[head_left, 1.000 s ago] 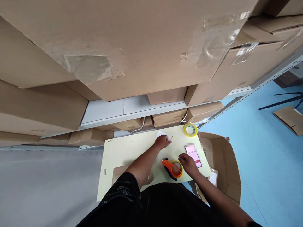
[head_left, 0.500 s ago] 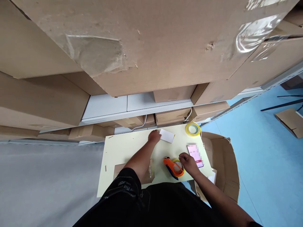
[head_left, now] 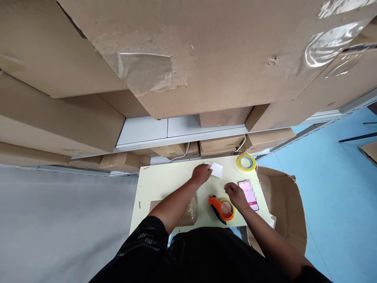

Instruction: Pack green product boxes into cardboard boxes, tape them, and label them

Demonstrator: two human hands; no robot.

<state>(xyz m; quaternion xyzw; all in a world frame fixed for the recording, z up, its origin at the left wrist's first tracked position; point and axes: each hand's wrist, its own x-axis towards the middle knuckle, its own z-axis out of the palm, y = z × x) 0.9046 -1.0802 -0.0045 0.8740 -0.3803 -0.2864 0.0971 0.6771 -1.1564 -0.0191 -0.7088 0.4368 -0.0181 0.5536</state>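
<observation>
My left hand (head_left: 202,174) is closed near the back of the pale yellow table (head_left: 173,176), its fingers gripping the left edge of a white paper slip (head_left: 217,170). Part of the slip is hidden behind the fingers. To the right, my right hand (head_left: 235,195) has its fingers curled together; what is in them, if anything, I cannot make out. Just below it lies an orange tape dispenser (head_left: 219,207) with a roll of tape. A phone (head_left: 249,195) with a pink screen lies beside the right wrist. Under my left forearm is a taped cardboard box (head_left: 190,212).
A yellow-edged tape roll (head_left: 246,162) lies at the table's back right corner. Beyond the right edge stands a large open carton (head_left: 287,208). Shelves (head_left: 182,139) full of cardboard boxes rise behind the table, and one big box (head_left: 206,59) overhangs the view.
The view has shifted slightly, so things appear further right. Less of the white slip shows beside my left hand. My right hand has moved a little up and left, away from the dispenser.
</observation>
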